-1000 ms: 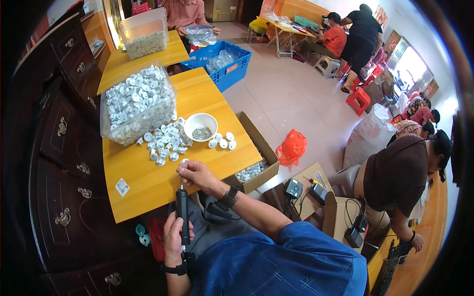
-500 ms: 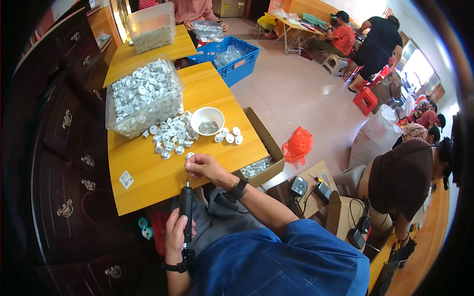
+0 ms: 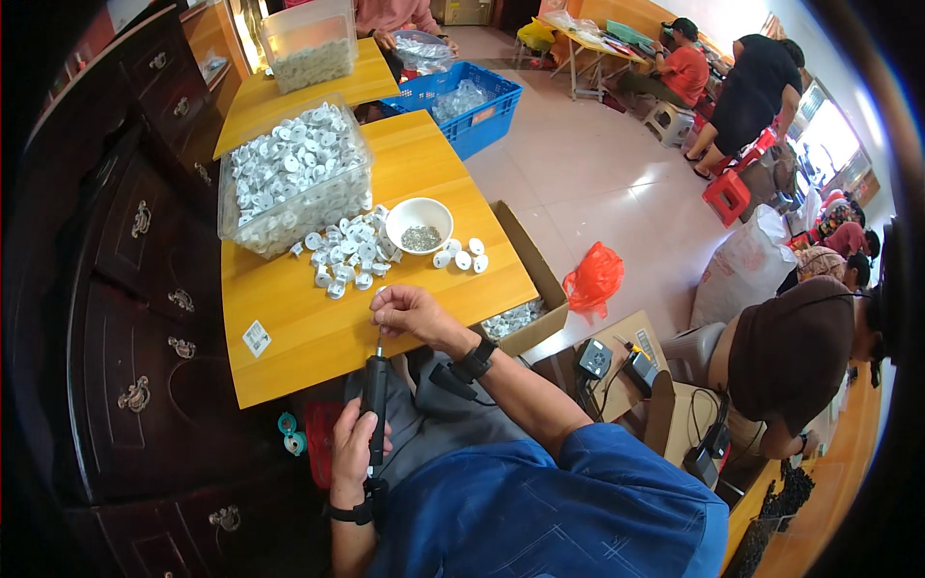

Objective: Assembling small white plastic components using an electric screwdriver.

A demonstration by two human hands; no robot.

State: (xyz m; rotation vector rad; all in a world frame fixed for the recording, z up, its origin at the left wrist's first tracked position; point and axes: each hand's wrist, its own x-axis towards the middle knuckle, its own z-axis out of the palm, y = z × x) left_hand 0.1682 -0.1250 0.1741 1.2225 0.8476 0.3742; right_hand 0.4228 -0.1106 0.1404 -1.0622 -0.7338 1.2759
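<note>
At the left, a dark wooden cabinet point(image 3: 120, 318) stands beside the yellow table point(image 3: 299, 332), whose far part bears a clear bin point(image 3: 294, 223) heaped with white plastic parts point(image 3: 289, 159). Just right of the bin lies a loose pile point(image 3: 349, 250) of the same parts. Nearer to me, below the table's near edge, the left hand point(image 3: 355, 445) is wrapped around a black electric screwdriver point(image 3: 375, 390), its shaft pointing up and away. At its tip the right hand point(image 3: 409, 313) pinches a small white part point(image 3: 382, 289), mostly hidden by the fingers. I take this for the fastening step, a screw being driven into that part; whether one is already seated I cannot tell. The next move seems to call for keeping shaft and part in line, the pinch firm. Further right, a white bowl point(image 3: 424, 207) holds small metal bits point(image 3: 420, 239), likely screws, with a few round white pieces point(image 3: 462, 258) beside it. Past the table's right edge sit an open cardboard box point(image 3: 541, 332) and, on the floor, a red bag point(image 3: 594, 279).
</note>
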